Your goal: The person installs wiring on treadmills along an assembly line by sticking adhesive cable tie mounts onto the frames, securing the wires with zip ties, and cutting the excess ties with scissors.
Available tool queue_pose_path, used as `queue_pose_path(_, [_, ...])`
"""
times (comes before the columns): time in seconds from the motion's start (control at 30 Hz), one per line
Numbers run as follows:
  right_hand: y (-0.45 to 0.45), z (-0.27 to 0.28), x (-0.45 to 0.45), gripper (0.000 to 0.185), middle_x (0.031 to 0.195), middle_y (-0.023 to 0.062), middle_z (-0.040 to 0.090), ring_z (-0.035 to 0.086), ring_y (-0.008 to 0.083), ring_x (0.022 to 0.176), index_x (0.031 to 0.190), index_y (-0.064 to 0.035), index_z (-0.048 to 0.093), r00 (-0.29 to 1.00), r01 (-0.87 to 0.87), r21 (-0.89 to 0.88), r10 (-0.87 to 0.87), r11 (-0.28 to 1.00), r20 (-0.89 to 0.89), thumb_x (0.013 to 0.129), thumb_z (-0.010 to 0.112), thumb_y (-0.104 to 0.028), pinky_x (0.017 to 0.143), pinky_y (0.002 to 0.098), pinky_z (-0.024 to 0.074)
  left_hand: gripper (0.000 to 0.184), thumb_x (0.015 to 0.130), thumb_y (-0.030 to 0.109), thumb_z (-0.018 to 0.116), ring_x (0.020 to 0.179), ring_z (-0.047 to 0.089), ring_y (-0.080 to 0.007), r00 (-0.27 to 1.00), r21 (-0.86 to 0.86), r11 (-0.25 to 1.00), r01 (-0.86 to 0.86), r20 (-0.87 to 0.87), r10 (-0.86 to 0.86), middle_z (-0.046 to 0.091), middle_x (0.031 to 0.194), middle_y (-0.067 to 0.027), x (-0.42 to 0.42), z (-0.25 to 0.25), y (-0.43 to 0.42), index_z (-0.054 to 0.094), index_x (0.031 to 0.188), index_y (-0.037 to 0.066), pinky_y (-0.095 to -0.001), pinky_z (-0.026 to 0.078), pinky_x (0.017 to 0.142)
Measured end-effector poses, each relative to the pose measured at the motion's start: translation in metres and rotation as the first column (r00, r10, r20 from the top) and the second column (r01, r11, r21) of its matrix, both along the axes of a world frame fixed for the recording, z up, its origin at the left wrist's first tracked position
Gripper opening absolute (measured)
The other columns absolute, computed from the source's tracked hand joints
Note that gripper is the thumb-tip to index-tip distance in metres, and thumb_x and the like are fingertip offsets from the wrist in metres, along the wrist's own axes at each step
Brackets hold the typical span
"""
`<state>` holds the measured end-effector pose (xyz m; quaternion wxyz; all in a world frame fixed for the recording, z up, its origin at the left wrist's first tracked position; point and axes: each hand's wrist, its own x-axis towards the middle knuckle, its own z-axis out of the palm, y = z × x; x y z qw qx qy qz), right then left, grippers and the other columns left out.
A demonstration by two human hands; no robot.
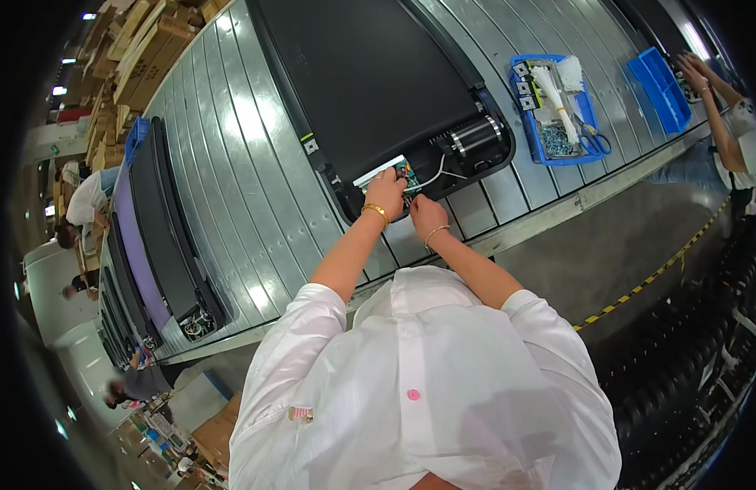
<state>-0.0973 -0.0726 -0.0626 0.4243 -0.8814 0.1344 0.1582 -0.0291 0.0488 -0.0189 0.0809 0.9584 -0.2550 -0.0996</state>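
A black treadmill base (357,73) lies on the slatted metal line in front of me, its motor compartment uncovered at the near end. My left hand (385,193) grips a control board (405,175) with green parts and a pale metal edge, at the left of that compartment. My right hand (428,216) is just right of it, fingers pinched together at the board's near side; what is between them is hidden. A white cable (437,173) runs from the board toward the silver-and-black motor (476,136).
At right, a blue bin (594,149) holds white cable ties (555,98), screws and scissors (594,140). Farther right are another blue bin (662,88) and a co-worker's hands (695,72). More treadmill bases (161,212) lie at left, with other people beyond. Cardboard boxes (153,57) are stacked behind.
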Motion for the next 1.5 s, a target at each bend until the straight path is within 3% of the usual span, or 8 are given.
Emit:
queue_pose_path(0.2, [-0.004, 0.010, 0.006, 0.041, 0.080, 0.0178, 0.063, 0.060, 0.0381, 0.076, 0.112, -0.0081, 0.041, 0.995, -0.077, 0.003, 0.077, 0.997, 0.056, 0.077, 0.062, -0.009, 0.066, 0.0478, 0.0473, 0.019, 0.064, 0.010, 0.065, 0.091, 0.053, -0.0297, 1.000, -0.001, 1.000, -0.015, 0.017, 0.015, 0.050, 0.092, -0.0115, -0.001, -0.003, 0.001, 0.061, 0.083, 0.009, -0.0393, 0.048, 0.072])
queue_pose_path(0.5, [-0.009, 0.014, 0.024, 0.043, 0.080, 0.0238, 0.062, 0.061, 0.0403, 0.074, 0.115, -0.0037, 0.038, 0.994, -0.098, 0.013, 0.097, 0.995, 0.051, 0.078, 0.061, -0.008, 0.065, 0.0468, 0.0494, 0.016, 0.066, 0.009, 0.064, 0.089, 0.052, -0.0291, 0.998, -0.057, 0.998, -0.024, 0.049, 0.027, 0.049, 0.090, -0.0111, -0.004, -0.003, 0.005, 0.060, 0.082, 0.009, -0.0382, 0.044, 0.069])
queue_pose_path(0.7, [-0.023, 0.003, 0.088, 0.031, 0.079, 0.0170, 0.066, 0.066, 0.0276, 0.066, 0.104, -0.0019, 0.050, 0.757, -0.251, 0.310, 0.386, 0.917, -0.527, 0.076, 0.064, -0.002, 0.057, 0.0420, 0.0542, 0.015, 0.067, 0.007, 0.061, 0.088, 0.051, -0.0286, 0.998, -0.062, 0.998, -0.028, 0.051, 0.031, 0.048, 0.089, -0.0106, -0.005, -0.003, 0.004, 0.060, 0.082, 0.009, -0.0383, 0.043, 0.069])
queue_pose_path(0.87, [-0.030, -0.007, 0.111, 0.026, 0.076, 0.0104, 0.066, 0.065, 0.0175, 0.060, 0.099, -0.0053, 0.054, 0.461, -0.072, 0.521, 0.492, 0.850, -0.739, 0.076, 0.066, -0.001, 0.053, 0.0385, 0.0560, 0.016, 0.067, 0.006, 0.060, 0.088, 0.051, -0.0285, 0.999, -0.070, 0.997, -0.042, 0.027, 0.044, 0.049, 0.089, -0.0103, -0.007, -0.001, 0.004, 0.060, 0.083, 0.009, -0.0379, 0.043, 0.068])
queue_pose_path(0.97, [-0.036, -0.002, 0.112, 0.030, 0.077, 0.0102, 0.066, 0.065, 0.0168, 0.060, 0.102, -0.0076, 0.053, 0.456, -0.016, 0.584, 0.526, 0.811, -0.718, 0.076, 0.066, -0.001, 0.056, 0.0376, 0.0567, 0.017, 0.068, 0.007, 0.060, 0.088, 0.052, -0.0294, 0.998, -0.069, 0.996, -0.061, 0.012, 0.062, 0.050, 0.089, -0.0105, -0.008, -0.001, 0.007, 0.060, 0.084, 0.010, -0.0383, 0.045, 0.069])
queue_pose_path(1.07, [-0.035, -0.002, 0.102, 0.034, 0.078, 0.0097, 0.066, 0.064, 0.0159, 0.059, 0.105, -0.0098, 0.052, 0.485, 0.077, 0.611, 0.506, 0.788, -0.713, 0.076, 0.065, 0.000, 0.057, 0.0369, 0.0569, 0.014, 0.071, 0.008, 0.060, 0.084, 0.055, -0.0305, 0.970, -0.413, 0.877, -0.244, -0.116, 0.215, 0.052, 0.090, -0.0111, -0.013, -0.011, 0.023, 0.061, 0.086, 0.009, -0.0391, 0.047, 0.069])
queue_pose_path(1.23, [-0.033, -0.001, 0.081, 0.041, 0.078, 0.0085, 0.065, 0.061, 0.0137, 0.054, 0.110, -0.0118, 0.049, 0.607, 0.276, 0.644, 0.391, 0.713, -0.692, 0.075, 0.064, 0.002, 0.058, 0.0362, 0.0564, 0.013, 0.075, 0.009, 0.059, 0.080, 0.058, -0.0316, 0.954, -0.460, 0.842, -0.283, -0.226, 0.197, 0.053, 0.091, -0.0112, 0.000, -0.012, 0.034, 0.063, 0.087, 0.011, -0.0387, 0.049, 0.069])
queue_pose_path(1.5, [-0.034, 0.002, 0.077, 0.040, 0.078, 0.0078, 0.064, 0.057, 0.0106, 0.051, 0.110, -0.0115, 0.048, 0.665, 0.293, 0.659, 0.347, 0.693, -0.661, 0.076, 0.062, 0.002, 0.058, 0.0360, 0.0555, 0.015, 0.078, 0.011, 0.058, 0.080, 0.061, -0.0269, 0.977, 0.136, 0.990, -0.035, -0.205, 0.063, 0.057, 0.086, -0.0074, 0.027, 0.004, 0.003, 0.068, 0.086, 0.018, -0.0362, 0.051, 0.069])
